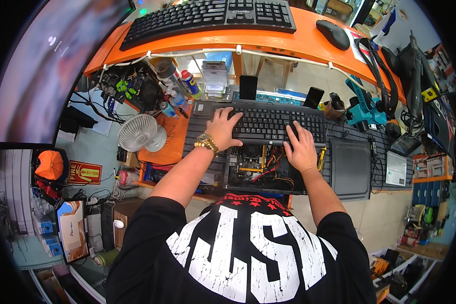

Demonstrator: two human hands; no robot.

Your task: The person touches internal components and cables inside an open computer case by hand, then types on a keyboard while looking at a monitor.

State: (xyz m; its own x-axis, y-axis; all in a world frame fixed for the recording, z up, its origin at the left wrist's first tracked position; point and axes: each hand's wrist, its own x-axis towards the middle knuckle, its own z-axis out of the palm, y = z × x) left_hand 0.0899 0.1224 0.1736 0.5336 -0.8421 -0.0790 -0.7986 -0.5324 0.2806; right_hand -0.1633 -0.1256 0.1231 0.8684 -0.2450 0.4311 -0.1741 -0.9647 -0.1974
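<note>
A black keyboard lies across the bench, just beyond an uncovered computer case whose board, cables and yellow slots show. My left hand, with a gold-coloured bracelet at the wrist, rests at the keyboard's left end; its fingers are spread and the thumb reaches along the near edge. Over the keyboard's right part lies my right hand, fingers stretched out on the keys. Neither hand grips anything. To the left a large monitor is lit with a blurry picture and a small pale mark.
An orange shelf above carries another keyboard and a black mouse. Left of the case stand a white fan and a spray can. A dark flat panel, a teal tool and a laptop are on the right.
</note>
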